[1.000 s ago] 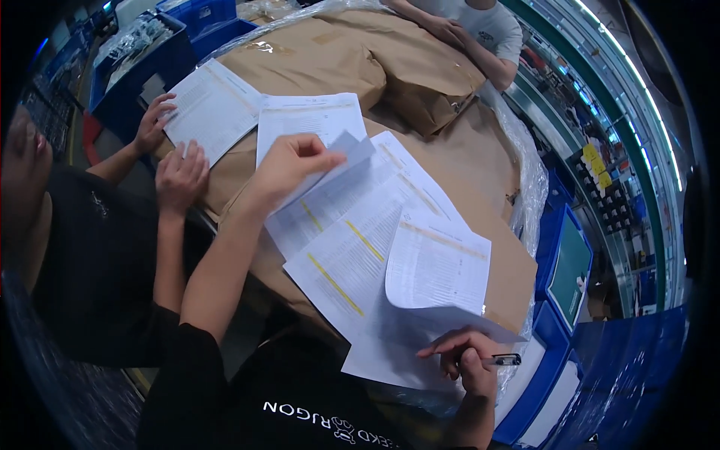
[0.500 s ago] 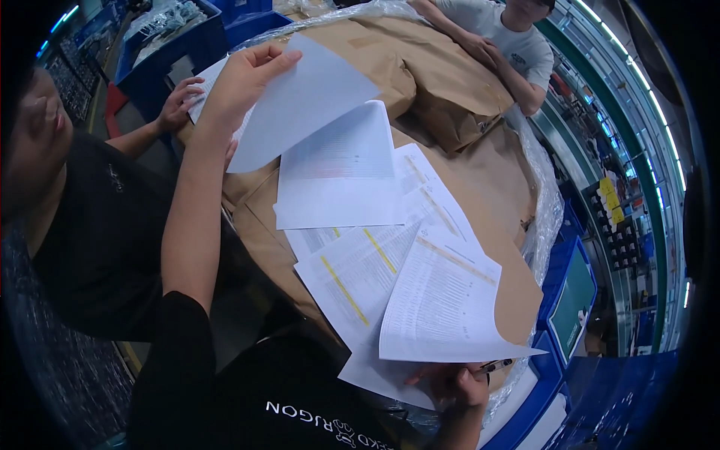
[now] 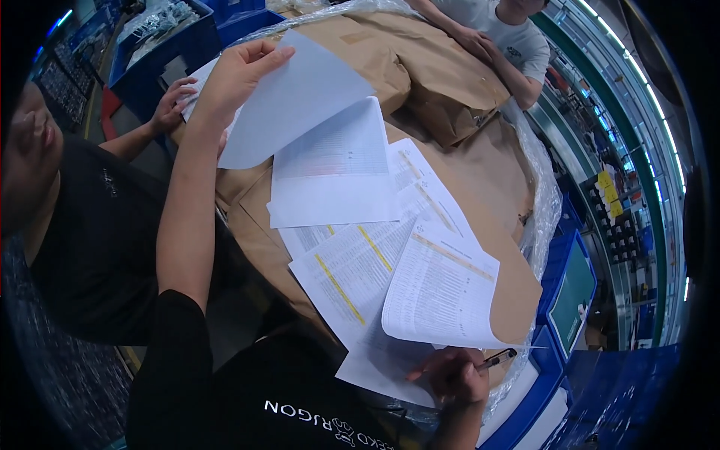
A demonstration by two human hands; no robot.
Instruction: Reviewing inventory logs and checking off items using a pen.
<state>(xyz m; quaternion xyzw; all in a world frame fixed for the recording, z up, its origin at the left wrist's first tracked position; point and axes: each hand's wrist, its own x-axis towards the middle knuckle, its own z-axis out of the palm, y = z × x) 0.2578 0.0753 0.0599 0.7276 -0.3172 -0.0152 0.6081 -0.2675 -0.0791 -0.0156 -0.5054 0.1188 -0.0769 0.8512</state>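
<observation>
Up at the left, my left hand (image 3: pixel 238 79) pinches a sheet of paper (image 3: pixel 296 105) by its upper edge, its plain side facing me. A printed sheet (image 3: pixel 334 176) lies just beyond its lower edge. At the lower right, my right hand (image 3: pixel 456 375) is closed around a pen (image 3: pixel 497 358), beside the curled near edge of another printed sheet (image 3: pixel 442 281). Part of that hand rests over a white page (image 3: pixel 382 367). Sheets with yellow-marked lines (image 3: pixel 341 289) overlap between my hands. More printed pages (image 3: pixel 427 184) lie partly covered behind them.
Brown wrapping paper (image 3: pixel 495 195) under the pages is edged with clear plastic film (image 3: pixel 541 187). A co-worker in black (image 3: pixel 112 225) stands at the left, a hand (image 3: pixel 174 105) on papers. Another person (image 3: pixel 517 45) leans in opposite. Blue bins (image 3: pixel 161 64) stand at the far left.
My right hand has shifted slightly, and the pen now shows more fully past the sheet's curled edge. That edge has risen a little. My left hand still holds its sheet.
</observation>
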